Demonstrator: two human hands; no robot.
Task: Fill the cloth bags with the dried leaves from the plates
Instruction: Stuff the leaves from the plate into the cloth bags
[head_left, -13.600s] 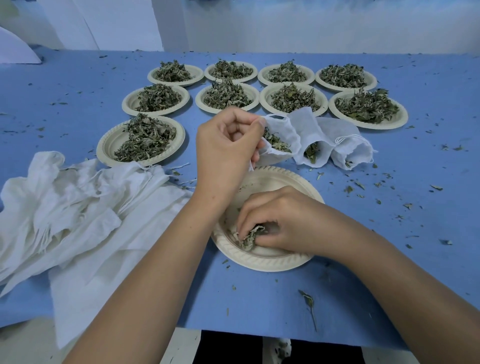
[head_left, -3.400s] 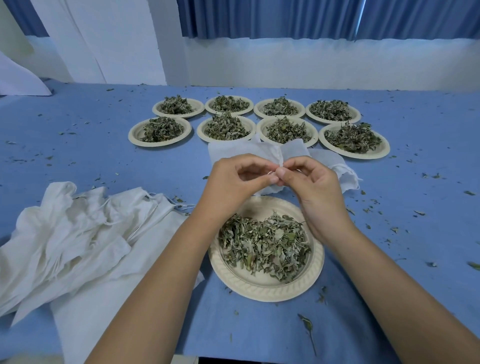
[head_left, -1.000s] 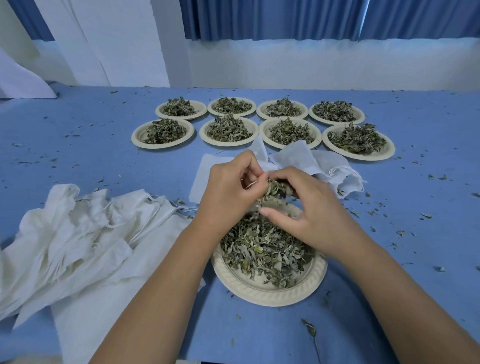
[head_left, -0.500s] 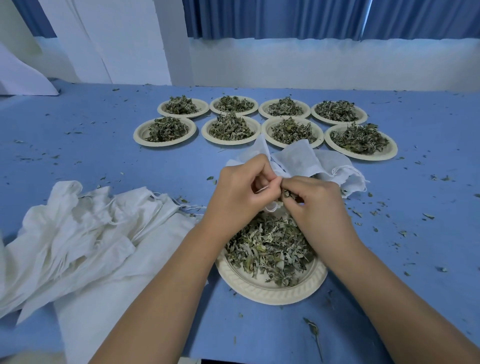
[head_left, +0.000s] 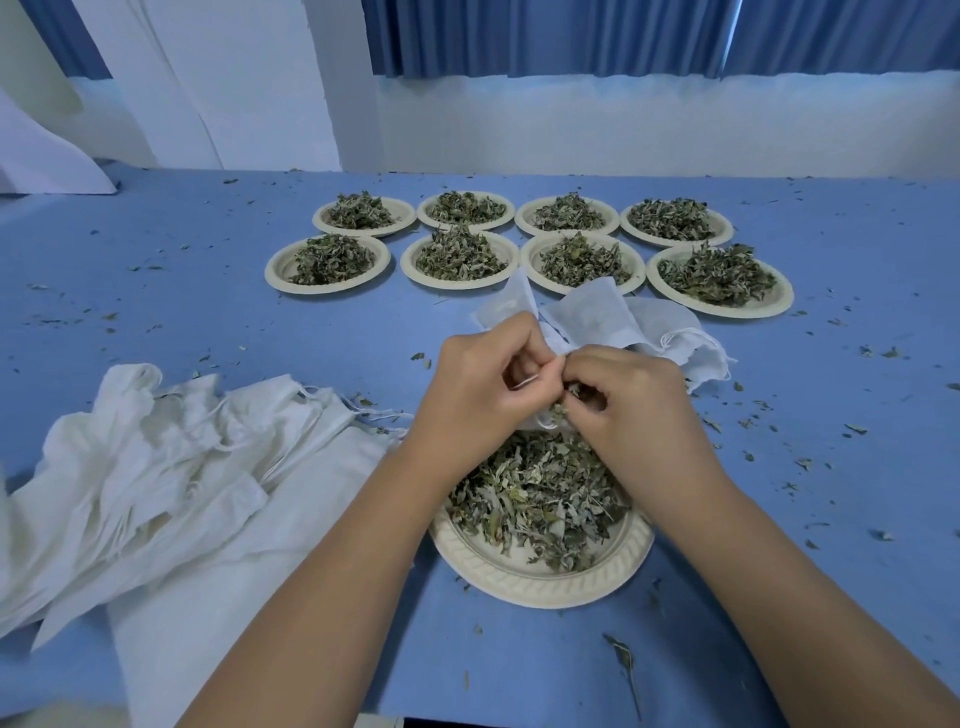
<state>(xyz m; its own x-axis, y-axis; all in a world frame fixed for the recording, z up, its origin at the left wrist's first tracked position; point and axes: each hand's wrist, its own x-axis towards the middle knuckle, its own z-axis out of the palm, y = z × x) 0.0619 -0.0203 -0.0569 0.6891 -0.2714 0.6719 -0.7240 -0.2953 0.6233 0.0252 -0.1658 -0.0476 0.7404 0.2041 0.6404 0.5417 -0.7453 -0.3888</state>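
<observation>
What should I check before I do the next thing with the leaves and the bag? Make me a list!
1. Plenty of leaves on the near plate: ok.
2. Left hand pinches the bag: ok.
3. Right hand has leaves in its curled fingers at the bag: ok.
4. Bag mouth open wide enough: cannot tell, the hands hide it.
5. Near plate under the hands to catch spills: ok.
6. Empty bags ready beside the left arm: ok.
</observation>
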